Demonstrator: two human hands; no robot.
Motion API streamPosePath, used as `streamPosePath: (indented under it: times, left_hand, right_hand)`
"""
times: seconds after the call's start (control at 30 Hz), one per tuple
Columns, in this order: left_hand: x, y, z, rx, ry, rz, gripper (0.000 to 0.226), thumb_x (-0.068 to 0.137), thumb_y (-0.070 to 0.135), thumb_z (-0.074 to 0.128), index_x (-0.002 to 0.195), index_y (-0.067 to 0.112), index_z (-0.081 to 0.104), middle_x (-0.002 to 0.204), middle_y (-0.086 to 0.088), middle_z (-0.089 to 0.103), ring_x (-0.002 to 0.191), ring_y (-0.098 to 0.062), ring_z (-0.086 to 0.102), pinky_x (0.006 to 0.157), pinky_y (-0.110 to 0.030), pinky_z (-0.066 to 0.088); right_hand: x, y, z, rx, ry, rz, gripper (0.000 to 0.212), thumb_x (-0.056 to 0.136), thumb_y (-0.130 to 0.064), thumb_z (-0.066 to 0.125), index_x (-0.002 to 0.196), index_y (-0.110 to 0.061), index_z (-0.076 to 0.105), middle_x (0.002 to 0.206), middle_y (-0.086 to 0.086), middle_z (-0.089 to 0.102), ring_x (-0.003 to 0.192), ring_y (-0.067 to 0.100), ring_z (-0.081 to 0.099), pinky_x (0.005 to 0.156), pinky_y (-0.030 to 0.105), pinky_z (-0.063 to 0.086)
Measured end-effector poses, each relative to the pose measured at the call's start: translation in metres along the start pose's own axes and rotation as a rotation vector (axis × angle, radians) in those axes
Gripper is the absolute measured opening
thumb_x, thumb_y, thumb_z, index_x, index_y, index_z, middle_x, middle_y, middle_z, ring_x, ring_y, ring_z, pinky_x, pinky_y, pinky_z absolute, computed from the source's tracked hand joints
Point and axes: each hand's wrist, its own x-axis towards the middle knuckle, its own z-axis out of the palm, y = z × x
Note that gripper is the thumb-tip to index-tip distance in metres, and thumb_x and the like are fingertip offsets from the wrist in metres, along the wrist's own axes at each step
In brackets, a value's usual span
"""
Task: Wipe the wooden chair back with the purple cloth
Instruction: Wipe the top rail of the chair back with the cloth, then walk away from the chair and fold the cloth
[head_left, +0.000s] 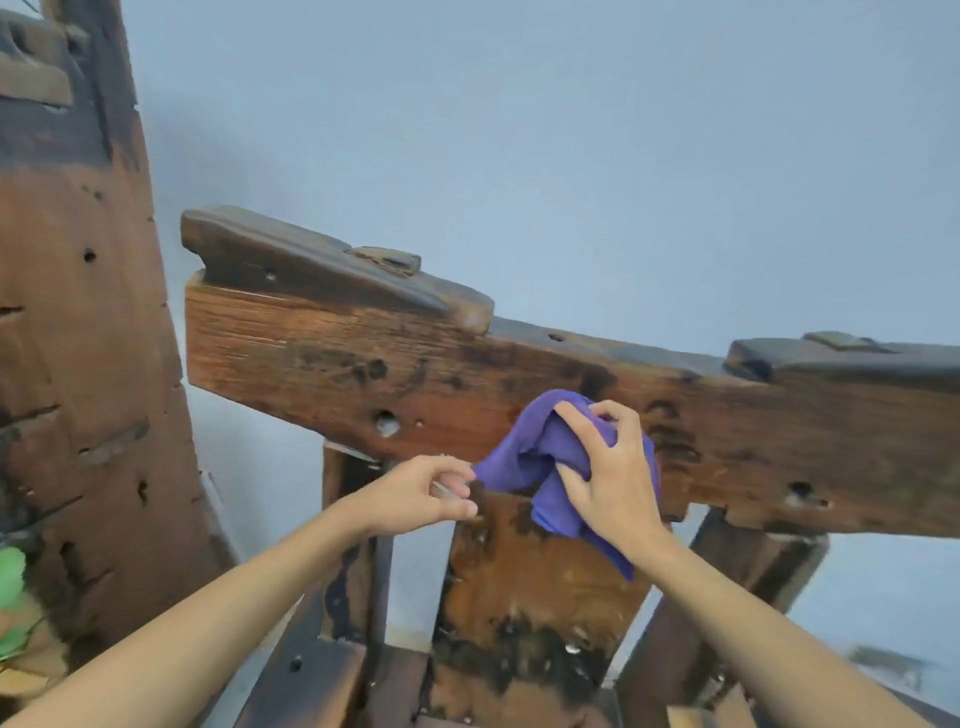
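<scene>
Leftmost, a second dark wooden upright (78, 312) stands against the pale wall (571, 130). Left hand (423, 493): fingers curled, pinching the left corner of the purple cloth (540, 457), beside the central slat (519, 597). Cloth bunched against the wooden chair back (322, 353), at the lower edge of the top rail. Right hand (608, 473): fingers curled round the cloth, pressing it to the wood.
</scene>
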Motion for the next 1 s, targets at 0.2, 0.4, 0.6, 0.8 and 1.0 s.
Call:
streamPosePath:
  times: [0.2,0.4,0.6,0.8,1.0]
  left_hand:
    - [0.023,0.105,0.126,-0.088,-0.052,0.408,0.061,0.078,0.040,0.086,0.132,0.031,0.059,0.128,0.018,0.067,0.117,0.005,0.060,0.098,-0.018,0.047]
    - [0.020,0.207,0.248,-0.185,-0.245,0.575,0.015,0.095,0.006,0.066,0.101,0.017,0.074,0.095,0.004,0.076,0.088,-0.003,0.065,0.081,-0.030,0.053]
    - [-0.010,0.287,0.363,-0.230,-0.461,0.636,0.018,0.100,0.005,0.059,0.101,0.011,0.076,0.093,-0.002,0.077,0.083,-0.004,0.065,0.075,-0.021,0.050]
    - [-0.060,0.371,0.470,-0.331,-0.689,0.709,0.022,0.093,-0.010,0.058,0.101,0.000,0.075,0.096,-0.010,0.075,0.086,-0.009,0.065,0.078,-0.022,0.051]
    - [-0.116,0.430,0.571,-0.303,-0.915,0.764,0.035,0.087,-0.012,0.055,0.091,0.013,0.079,0.087,0.004,0.077,0.082,-0.003,0.067,0.077,-0.017,0.051]
  right_hand:
    - [-0.088,0.031,-0.108,-0.025,0.135,0.164,0.074,0.077,-0.023,0.070,0.140,-0.046,0.040,0.135,-0.001,0.029,0.121,0.017,0.046,0.103,0.028,0.041]
    - [-0.209,0.068,-0.228,-0.098,0.243,0.420,0.074,0.076,-0.023,0.066,0.140,-0.050,0.041,0.134,-0.010,0.026,0.103,0.024,0.057,0.094,0.048,0.053]
    - [-0.336,0.081,-0.325,-0.143,0.421,0.715,0.074,0.079,-0.046,0.068,0.138,-0.069,0.031,0.130,-0.029,0.023,0.113,0.018,0.051,0.103,0.049,0.048]
    - [-0.448,0.082,-0.404,-0.034,0.641,0.914,0.078,0.085,-0.037,0.079,0.147,-0.057,0.037,0.123,-0.014,0.052,0.097,0.007,0.062,0.086,0.020,0.052]
    - [-0.540,0.074,-0.482,-0.085,0.621,1.114,0.030,0.090,-0.011,0.074,0.105,-0.037,0.070,0.088,-0.008,0.070,0.059,0.006,0.050,0.064,0.020,0.043]
